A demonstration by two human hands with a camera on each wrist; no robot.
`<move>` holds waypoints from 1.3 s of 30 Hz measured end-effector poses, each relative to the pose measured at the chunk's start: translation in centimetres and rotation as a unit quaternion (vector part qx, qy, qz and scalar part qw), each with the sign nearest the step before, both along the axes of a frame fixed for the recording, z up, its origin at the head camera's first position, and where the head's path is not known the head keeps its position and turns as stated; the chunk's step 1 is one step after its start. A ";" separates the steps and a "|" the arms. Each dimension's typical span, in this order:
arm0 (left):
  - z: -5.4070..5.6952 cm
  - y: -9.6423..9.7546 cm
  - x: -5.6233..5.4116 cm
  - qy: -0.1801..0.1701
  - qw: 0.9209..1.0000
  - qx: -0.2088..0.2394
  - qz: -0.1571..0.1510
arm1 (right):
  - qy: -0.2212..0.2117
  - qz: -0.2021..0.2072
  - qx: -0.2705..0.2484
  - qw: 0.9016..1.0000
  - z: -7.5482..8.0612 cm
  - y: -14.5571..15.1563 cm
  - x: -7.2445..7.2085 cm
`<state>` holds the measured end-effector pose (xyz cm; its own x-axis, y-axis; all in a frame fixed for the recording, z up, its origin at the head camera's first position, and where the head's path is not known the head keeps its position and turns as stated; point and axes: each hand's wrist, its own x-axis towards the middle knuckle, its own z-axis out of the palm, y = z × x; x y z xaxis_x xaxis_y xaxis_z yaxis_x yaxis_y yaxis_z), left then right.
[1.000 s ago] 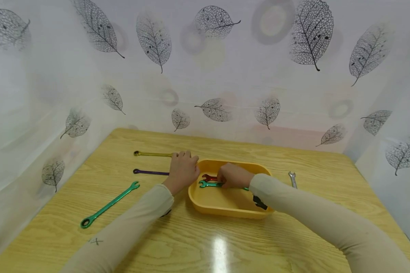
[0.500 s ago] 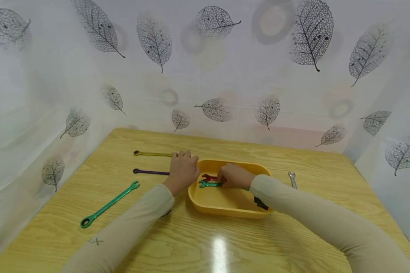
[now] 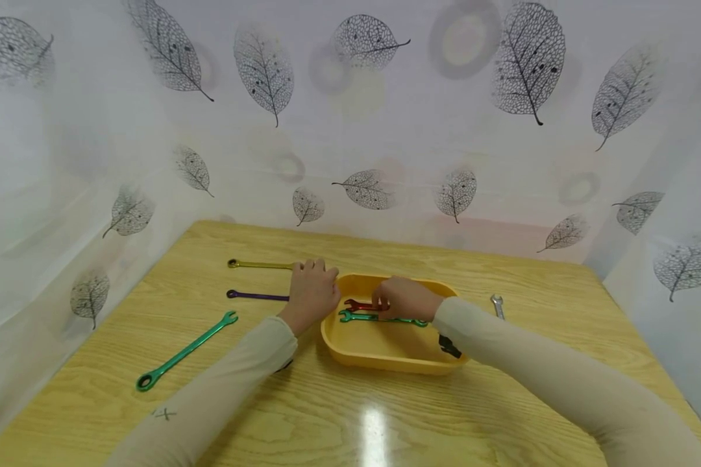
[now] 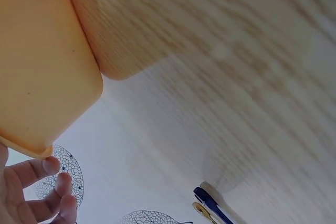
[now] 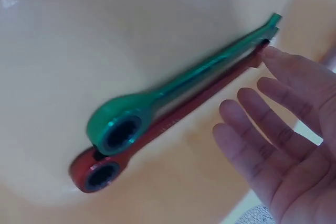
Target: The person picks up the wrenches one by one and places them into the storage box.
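My left hand [image 3: 312, 292] grips the left rim of a yellow plastic tray [image 3: 397, 362]; in the left wrist view its fingers [image 4: 39, 169] curl by the tray's rim. Inside the tray lie a green wrench [image 3: 357, 316] and a red wrench [image 3: 357, 305], side by side. My right hand [image 3: 407, 298] is inside the tray above them. In the right wrist view the fingers [image 5: 262, 140] are loosely spread beside the red wrench [image 5: 181, 114], and one fingertip is at its far end. The green wrench [image 5: 194, 74] lies alongside, ring end nearer the camera.
Left of the tray lie a yellow wrench [image 3: 263, 264], a purple wrench [image 3: 259, 296] and a larger green wrench [image 3: 187, 351]. A silver wrench [image 3: 498, 306] lies to its right, partly behind my right sleeve [image 3: 537, 357]. A leaf-print sheet [image 3: 380, 130] hangs behind the wooden table [image 3: 304, 415].
My right hand has lifted slightly and shifted a little right, uncovering more of the green wrench. My left hand stays on the tray's rim.
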<state>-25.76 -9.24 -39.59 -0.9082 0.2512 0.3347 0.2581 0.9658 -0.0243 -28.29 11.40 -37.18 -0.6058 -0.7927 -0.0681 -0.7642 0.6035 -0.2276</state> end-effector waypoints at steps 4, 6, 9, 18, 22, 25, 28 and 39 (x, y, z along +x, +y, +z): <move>0.0 0.0 0.1 0.005 1.000 0.000 -0.003 | 0.036 -0.004 0.005 0.999 1.0 0.5 0.7; 0.0 0.0 0.1 0.008 1.000 -0.002 -0.003 | 0.043 -0.013 0.008 0.999 2.0 0.7 1.3; 0.0 -0.1 0.1 0.013 1.000 -0.003 -0.004 | 0.046 -0.029 0.007 0.998 3.3 1.1 2.0; -0.1 -0.2 -0.1 0.013 1.000 -0.016 0.000 | 0.057 -0.100 -0.007 0.993 5.5 2.9 2.6; 0.0 -0.1 -0.1 0.008 1.000 -0.022 0.001 | 0.070 -0.124 -0.027 0.989 6.2 4.1 3.0; 0.0 -0.1 -0.1 0.005 1.000 -0.026 0.000 | 0.079 -0.145 -0.038 0.986 6.5 5.1 3.5; 0.0 0.0 -0.1 0.004 1.000 -0.028 0.000 | 0.086 -0.167 -0.051 0.981 6.7 6.1 3.9; 0.0 0.0 -0.1 0.005 1.000 -0.021 0.000 | 0.113 -0.227 -0.087 0.963 6.9 10.8 4.8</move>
<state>-25.85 -9.22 -39.59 -0.9048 0.2653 0.3330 0.2580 0.9638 -0.0669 -23.53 22.16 -30.25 -0.8769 -0.4294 0.2161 -0.4718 0.8550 -0.2156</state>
